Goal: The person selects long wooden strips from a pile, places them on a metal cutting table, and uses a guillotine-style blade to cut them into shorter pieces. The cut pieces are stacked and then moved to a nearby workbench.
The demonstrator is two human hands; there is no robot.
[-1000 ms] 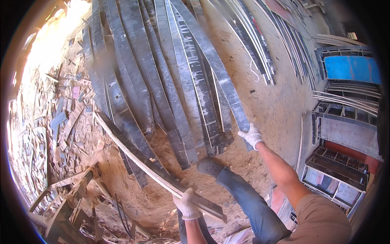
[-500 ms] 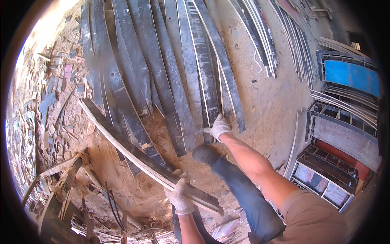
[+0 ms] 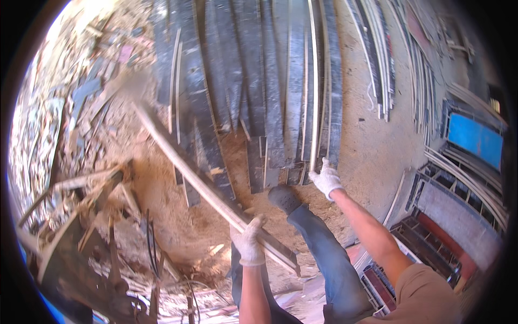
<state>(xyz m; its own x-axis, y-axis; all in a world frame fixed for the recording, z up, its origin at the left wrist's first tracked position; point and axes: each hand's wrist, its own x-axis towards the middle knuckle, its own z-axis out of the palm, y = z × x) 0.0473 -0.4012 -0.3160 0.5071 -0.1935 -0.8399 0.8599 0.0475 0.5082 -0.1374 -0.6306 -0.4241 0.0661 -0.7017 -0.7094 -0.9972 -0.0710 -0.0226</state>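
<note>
My left hand [image 3: 248, 242], in a white knit glove, is closed around a long, dark-faced plywood strip [image 3: 189, 175] with pale edges. It slants up to the left, its near end sticking out past my hand; more than one layer shows there. My right hand [image 3: 327, 180], also gloved, is at the near end of another pale-edged plywood strip [image 3: 314, 102] on the pile. Thumb and fingers are bent around that end, and the fingertips are partly hidden. Many similar dark strips [image 3: 216, 70] lie side by side ahead of me. My shoe [image 3: 284, 198] is just short of them.
Broken board scraps [image 3: 81, 108] cover the ground at left. A rusty metal frame [image 3: 75, 259] with cables stands at lower left. Stacked narrow strips [image 3: 377, 65] lie at upper right. Framed panels, including a blue one [image 3: 475, 137], are at the right edge.
The view has turned, so the pile appears further right and straighter. My left hand still holds its strip. The strip at my right hand now shows more of its pale edge.
</note>
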